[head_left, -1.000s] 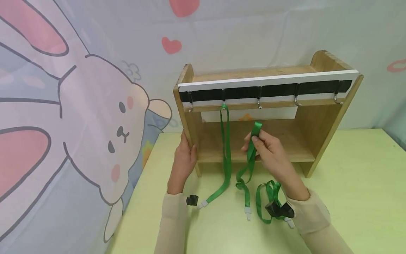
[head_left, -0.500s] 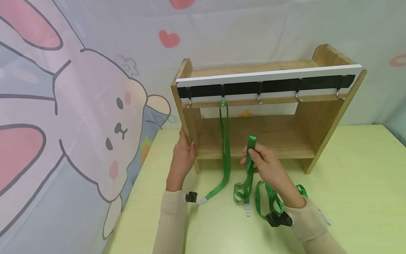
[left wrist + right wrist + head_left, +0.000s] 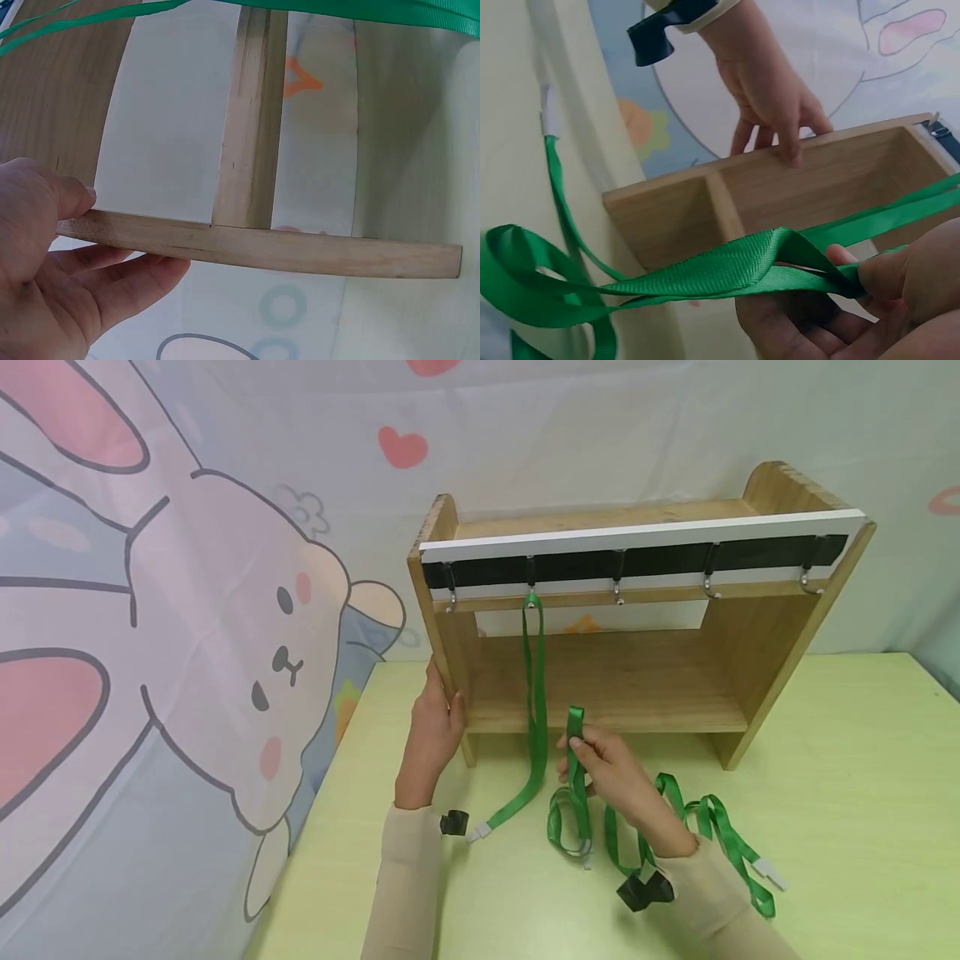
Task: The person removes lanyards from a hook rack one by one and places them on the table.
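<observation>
My right hand [image 3: 611, 772] pinches a green lanyard [image 3: 575, 768] near its folded top end, below the hook row. Its lower part hangs in a loop to a pale clip by the table; the right wrist view shows the doubled green strap [image 3: 727, 266] between thumb and fingers. With the thumb on the inner face and fingers outside, my left hand [image 3: 433, 727] grips the left side panel of the wooden shelf [image 3: 600, 685]; the left wrist view shows that panel edge [image 3: 262, 244]. A second lanyard [image 3: 536, 718] hangs from the second hook from the left, its clip on the table.
More green strap [image 3: 720, 827] lies loosely heaped on the table [image 3: 862, 777] by my right forearm, partly hidden by it. Several metal hooks, such as the middle hook [image 3: 618, 593], line a black strip [image 3: 660, 560] on the shelf front. A cartoon-printed cloth [image 3: 570, 435] stands behind.
My right hand has moved down and left with the lanyard, away from the hooks. The heaped strap at right is spread farther right. My left hand stays on the shelf side.
</observation>
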`<action>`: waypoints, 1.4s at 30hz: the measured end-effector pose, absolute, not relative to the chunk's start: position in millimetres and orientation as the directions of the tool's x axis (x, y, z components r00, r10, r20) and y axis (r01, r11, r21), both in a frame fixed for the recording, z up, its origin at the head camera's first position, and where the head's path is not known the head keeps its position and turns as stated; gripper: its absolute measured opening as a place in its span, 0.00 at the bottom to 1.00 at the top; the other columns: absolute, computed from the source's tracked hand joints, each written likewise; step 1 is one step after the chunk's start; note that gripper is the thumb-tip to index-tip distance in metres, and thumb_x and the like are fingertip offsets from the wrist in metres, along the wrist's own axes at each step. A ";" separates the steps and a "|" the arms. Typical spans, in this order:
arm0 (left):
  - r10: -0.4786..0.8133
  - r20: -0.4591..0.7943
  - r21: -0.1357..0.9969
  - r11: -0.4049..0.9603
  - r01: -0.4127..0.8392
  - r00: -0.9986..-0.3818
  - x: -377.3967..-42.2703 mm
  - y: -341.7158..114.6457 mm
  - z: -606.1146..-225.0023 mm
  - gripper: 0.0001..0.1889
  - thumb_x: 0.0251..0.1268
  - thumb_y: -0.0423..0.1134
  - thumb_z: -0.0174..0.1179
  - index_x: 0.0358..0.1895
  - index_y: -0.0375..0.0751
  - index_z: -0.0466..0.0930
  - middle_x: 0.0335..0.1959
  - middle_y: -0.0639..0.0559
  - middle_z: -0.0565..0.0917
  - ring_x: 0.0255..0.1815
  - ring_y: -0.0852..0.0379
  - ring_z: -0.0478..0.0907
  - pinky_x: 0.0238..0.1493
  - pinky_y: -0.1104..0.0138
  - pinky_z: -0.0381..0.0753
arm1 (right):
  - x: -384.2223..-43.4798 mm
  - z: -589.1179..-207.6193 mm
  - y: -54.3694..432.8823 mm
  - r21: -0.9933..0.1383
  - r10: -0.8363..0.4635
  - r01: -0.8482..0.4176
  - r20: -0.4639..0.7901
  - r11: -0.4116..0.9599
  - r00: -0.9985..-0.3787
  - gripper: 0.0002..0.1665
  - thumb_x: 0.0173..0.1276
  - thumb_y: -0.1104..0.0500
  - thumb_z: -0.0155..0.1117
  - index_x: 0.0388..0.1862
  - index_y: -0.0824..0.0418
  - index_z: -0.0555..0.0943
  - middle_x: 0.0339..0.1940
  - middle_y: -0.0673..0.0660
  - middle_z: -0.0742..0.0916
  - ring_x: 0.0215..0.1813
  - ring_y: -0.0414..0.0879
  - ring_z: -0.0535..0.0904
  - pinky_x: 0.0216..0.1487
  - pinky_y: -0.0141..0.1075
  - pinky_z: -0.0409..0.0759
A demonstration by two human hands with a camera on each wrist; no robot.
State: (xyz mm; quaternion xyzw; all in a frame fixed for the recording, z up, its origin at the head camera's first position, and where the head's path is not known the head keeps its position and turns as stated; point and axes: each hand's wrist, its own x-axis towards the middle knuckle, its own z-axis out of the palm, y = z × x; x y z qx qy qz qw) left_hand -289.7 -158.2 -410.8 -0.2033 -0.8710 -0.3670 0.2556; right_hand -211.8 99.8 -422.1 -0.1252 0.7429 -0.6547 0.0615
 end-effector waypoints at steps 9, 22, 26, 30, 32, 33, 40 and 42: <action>0.169 0.591 0.539 0.644 0.542 -0.789 -289.9 -157.2 -410.7 0.33 0.76 0.27 0.51 0.77 0.29 0.46 0.64 0.25 0.71 0.59 0.30 0.77 0.54 0.42 0.80 | -208.8 -442.2 101.3 -0.983 -0.235 -0.054 0.011 0.178 -0.972 0.17 0.84 0.63 0.44 0.56 0.75 0.75 0.37 0.67 0.85 0.38 0.58 0.85 0.29 0.43 0.83; 0.153 0.575 0.562 0.639 0.525 -0.803 -289.3 -158.4 -409.8 0.33 0.76 0.26 0.51 0.77 0.30 0.47 0.65 0.26 0.71 0.60 0.30 0.76 0.54 0.43 0.80 | -204.5 -463.3 95.8 -0.896 -0.198 -0.026 -0.070 0.443 -0.978 0.18 0.78 0.67 0.52 0.24 0.69 0.76 0.15 0.50 0.68 0.15 0.40 0.59 0.20 0.31 0.63; 0.163 0.590 0.548 0.639 0.540 -0.791 -289.1 -158.1 -410.2 0.32 0.76 0.26 0.51 0.77 0.30 0.47 0.64 0.26 0.71 0.60 0.30 0.77 0.54 0.43 0.80 | -204.1 -469.5 96.8 -0.874 -0.237 -0.097 -0.021 0.477 -0.971 0.28 0.73 0.70 0.58 0.16 0.55 0.58 0.14 0.47 0.59 0.16 0.40 0.56 0.21 0.30 0.61; 0.166 0.610 0.534 0.636 0.557 -0.774 -288.5 -157.4 -410.0 0.32 0.75 0.26 0.51 0.76 0.29 0.48 0.62 0.25 0.72 0.58 0.30 0.78 0.52 0.43 0.81 | -202.6 -472.1 97.1 -0.835 -0.220 -0.116 -0.006 0.538 -0.975 0.12 0.69 0.71 0.63 0.24 0.66 0.76 0.16 0.48 0.71 0.19 0.41 0.66 0.25 0.35 0.69; 0.166 0.613 0.532 0.636 0.559 -0.773 -288.4 -157.1 -409.8 0.32 0.75 0.26 0.51 0.76 0.29 0.48 0.62 0.25 0.72 0.58 0.30 0.78 0.52 0.43 0.81 | -201.5 -473.2 96.4 -0.809 -0.208 -0.118 -0.005 0.575 -0.978 0.02 0.67 0.71 0.65 0.36 0.71 0.82 0.21 0.51 0.80 0.24 0.43 0.74 0.28 0.38 0.75; 0.166 0.614 0.532 0.636 0.559 -0.772 -288.5 -157.1 -409.7 0.32 0.75 0.26 0.51 0.76 0.29 0.48 0.62 0.25 0.72 0.58 0.30 0.78 0.52 0.43 0.80 | -200.8 -473.5 95.7 -0.797 -0.200 -0.119 -0.003 0.592 -0.980 0.06 0.66 0.70 0.66 0.41 0.73 0.82 0.25 0.53 0.83 0.27 0.45 0.78 0.30 0.39 0.78; 0.175 0.615 0.523 0.639 0.564 -0.768 -289.0 -158.0 -410.3 0.32 0.76 0.26 0.50 0.76 0.28 0.47 0.63 0.26 0.72 0.59 0.30 0.77 0.55 0.42 0.79 | -198.3 -473.4 92.8 -0.715 -0.149 -0.094 -0.014 0.692 -0.989 0.11 0.67 0.64 0.68 0.42 0.71 0.81 0.29 0.58 0.85 0.25 0.45 0.78 0.25 0.38 0.75; 0.177 0.615 0.520 0.642 0.564 -0.768 -289.2 -158.3 -410.5 0.32 0.76 0.26 0.50 0.76 0.28 0.46 0.63 0.26 0.71 0.60 0.30 0.76 0.56 0.42 0.78 | -198.2 -471.7 94.1 -0.697 -0.143 -0.092 -0.016 0.711 -0.990 0.11 0.68 0.62 0.69 0.41 0.70 0.81 0.29 0.58 0.86 0.23 0.45 0.78 0.22 0.37 0.75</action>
